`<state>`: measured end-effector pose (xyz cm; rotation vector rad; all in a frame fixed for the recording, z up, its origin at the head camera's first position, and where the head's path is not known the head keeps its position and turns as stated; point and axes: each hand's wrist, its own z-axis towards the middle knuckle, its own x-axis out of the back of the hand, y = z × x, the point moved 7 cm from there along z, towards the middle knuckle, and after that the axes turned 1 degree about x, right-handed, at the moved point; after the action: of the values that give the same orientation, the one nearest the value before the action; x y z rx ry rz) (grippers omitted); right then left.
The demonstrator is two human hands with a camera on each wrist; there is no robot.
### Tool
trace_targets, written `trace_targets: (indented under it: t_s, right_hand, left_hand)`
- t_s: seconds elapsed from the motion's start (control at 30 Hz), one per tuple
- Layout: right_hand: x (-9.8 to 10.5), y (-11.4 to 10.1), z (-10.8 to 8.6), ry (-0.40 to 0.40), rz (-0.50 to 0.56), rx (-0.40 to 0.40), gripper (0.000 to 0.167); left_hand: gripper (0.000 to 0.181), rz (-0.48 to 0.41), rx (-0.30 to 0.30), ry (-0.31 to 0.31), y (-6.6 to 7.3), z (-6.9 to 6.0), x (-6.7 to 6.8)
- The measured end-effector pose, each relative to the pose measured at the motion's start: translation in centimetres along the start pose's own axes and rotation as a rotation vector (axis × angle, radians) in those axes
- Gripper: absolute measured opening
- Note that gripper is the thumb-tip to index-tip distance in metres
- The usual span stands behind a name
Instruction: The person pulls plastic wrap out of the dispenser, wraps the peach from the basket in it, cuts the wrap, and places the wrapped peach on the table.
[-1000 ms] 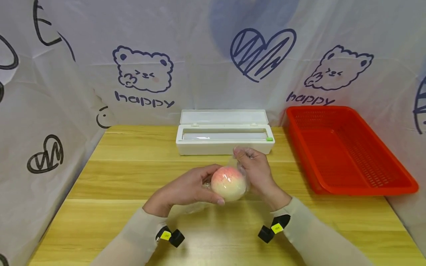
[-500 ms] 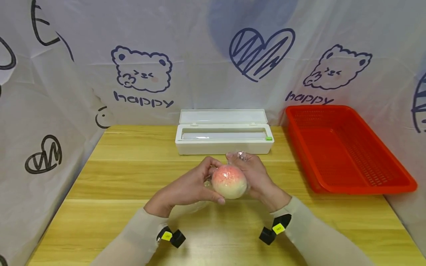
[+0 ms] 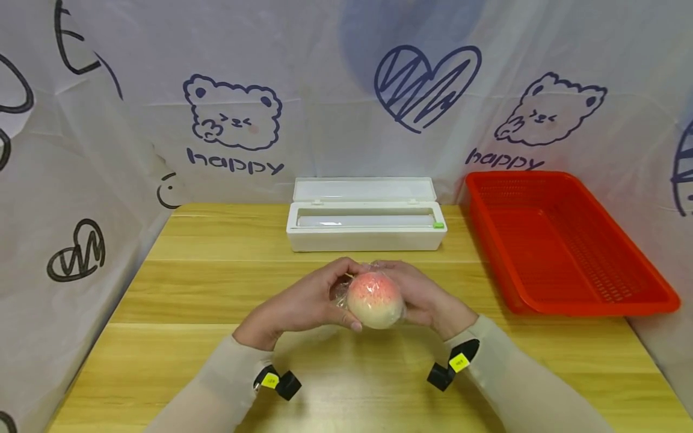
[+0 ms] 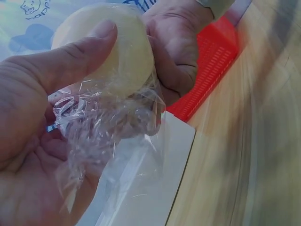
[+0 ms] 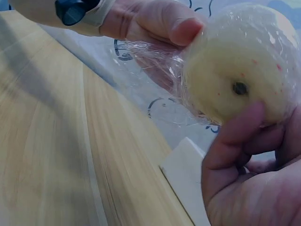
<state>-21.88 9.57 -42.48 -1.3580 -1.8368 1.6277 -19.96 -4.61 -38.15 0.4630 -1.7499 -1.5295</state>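
Observation:
A pink and cream peach [image 3: 375,300], covered in clear film, is held above the table between both hands. The left hand [image 3: 305,304] grips its left side, with the thumb across the front in the left wrist view. Crumpled film [image 4: 108,117] bunches under the peach there, beside the left palm. On the right side, the right hand [image 3: 425,294] holds the peach with curled fingers; in the right wrist view a finger presses near a dark spot on the peach [image 5: 225,75].
Behind the hands stands a white box [image 3: 365,242] with its lid raised and a roll inside. A red basket [image 3: 520,300] sits at the right of the wooden table [image 3: 189,288]. Printed cloth [image 3: 325,90] hangs behind and at the sides.
The right hand has come down from the film above the peach to the peach's right side. The left hand has stayed nearly in place, and the loose film below it shows less.

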Motion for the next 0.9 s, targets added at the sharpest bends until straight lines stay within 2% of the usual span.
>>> trace_targets:
  t_s: [0.2, 0.27, 0.37, 0.43, 0.57, 0.67, 0.73, 0.83, 0.9]
  right_hand:
    - [-0.1, 0.5, 0.0, -0.027, -0.005, -0.08, 0.044]
    - [-0.3, 0.6, 0.1, -0.057, -0.005, -0.096, 0.046]
    - [-0.4, 0.9, 0.2, -0.08, -0.007, -0.108, 0.041]
    - [-0.4, 0.9, 0.3, -0.07, 0.0, -0.106, 0.039]
    - [-0.2, 1.1, 0.3, -0.013, 0.059, -0.095, 0.028]
    - [0.2, 0.8, 0.4, 0.06, 0.042, -0.024, 0.019]
    - [0.6, 0.1, 0.3, 0.129, -0.041, 0.058, 0.015]
    - [1.2, -1.0, 0.0, 0.271, -0.154, 0.183, 0.02]
    - [1.3, -1.7, -0.4, 0.338, -0.114, 0.254, 0.03]
  left_hand:
    - [0.113, 0.007, -0.001, -0.008, 0.0, 0.0, -0.1]
    - [0.111, 0.032, 0.01, -0.019, -0.1, 0.0, -0.1]
    - [0.097, 0.073, 0.017, -0.027, -0.2, 0.0, -0.3]
    - [0.09, 0.082, 0.025, -0.008, -0.3, -0.1, -0.2]
    - [0.089, 0.025, -0.003, 0.049, -0.1, -0.1, 0.2]
    - [0.087, -0.022, -0.025, 0.078, 0.1, 0.0, 0.4]
    - [0.085, -0.04, -0.026, 0.089, 0.0, 0.0, 0.5]
    - [0.082, -0.053, -0.011, 0.123, -0.2, 0.2, 0.9]
    - [0.082, -0.056, 0.002, 0.155, -0.5, 0.2, 1.2]
